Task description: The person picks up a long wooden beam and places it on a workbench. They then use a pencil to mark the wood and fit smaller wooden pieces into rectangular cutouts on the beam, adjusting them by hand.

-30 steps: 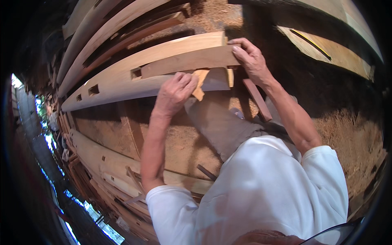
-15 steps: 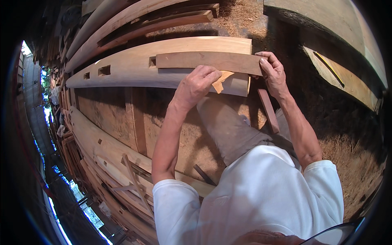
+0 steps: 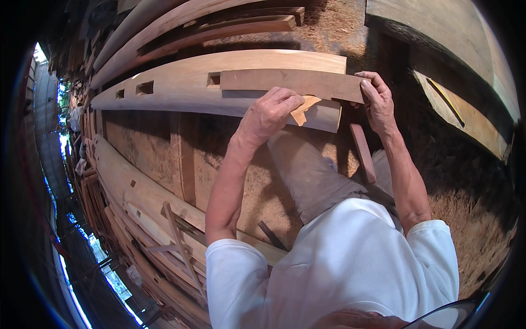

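Observation:
My left hand (image 3: 271,115) is closed on a torn, yellow-tan piece of sandpaper (image 3: 303,111), held at the lower edge of a thin brown wooden board (image 3: 290,82). The far right end of that board is pinched by my right hand (image 3: 378,101), thumb on top and fingers partly hidden behind it. Beneath the board lies a long pale timber beam (image 3: 186,71) with several square mortises cut into it. The board's left end rests beside one mortise (image 3: 213,79).
A reddish wooden stick (image 3: 362,153) stands near my right forearm. More beams (image 3: 159,175) lie at the lower left, and long timbers (image 3: 219,33) at the top. A large slab (image 3: 438,33) and a plank with a yellow-black strip (image 3: 446,102) are at the right. Wood shavings (image 3: 466,214) cover the ground.
The whole view has shifted slightly, so the beam, board and hands appear a little further right. Both grips stay the same.

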Demonstrator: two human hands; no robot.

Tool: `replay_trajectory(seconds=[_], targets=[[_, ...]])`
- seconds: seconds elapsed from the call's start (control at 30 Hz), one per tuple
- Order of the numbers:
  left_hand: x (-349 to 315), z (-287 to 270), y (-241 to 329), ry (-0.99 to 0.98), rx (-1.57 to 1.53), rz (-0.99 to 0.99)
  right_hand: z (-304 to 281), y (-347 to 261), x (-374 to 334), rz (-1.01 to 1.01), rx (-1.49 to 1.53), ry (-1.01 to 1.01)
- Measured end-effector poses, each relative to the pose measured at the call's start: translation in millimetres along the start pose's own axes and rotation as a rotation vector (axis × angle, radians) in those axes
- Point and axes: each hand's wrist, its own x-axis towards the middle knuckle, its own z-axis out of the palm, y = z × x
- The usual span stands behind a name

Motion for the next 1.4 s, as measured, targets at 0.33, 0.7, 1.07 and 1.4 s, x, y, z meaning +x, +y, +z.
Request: replay_trajectory(seconds=[0.33, 0.7, 1.07, 1.4], targets=[[-2, -1, 4, -0.008, -0.01, 0.009, 4, 2, -11, 0.016, 0.011, -0.018], [7, 2, -9, -0.018, -0.065, -0.023, 2, 15, -4, 0.002, -0.073, 0.07], [19, 4, 1, -0.122, 0.058, 0.012, 3, 11, -6, 0.054, -0.031, 0.043], [43, 7, -14, -0.208, 0.024, 0.16, 2, 13, -5, 0.021, 0.022, 0.001]])
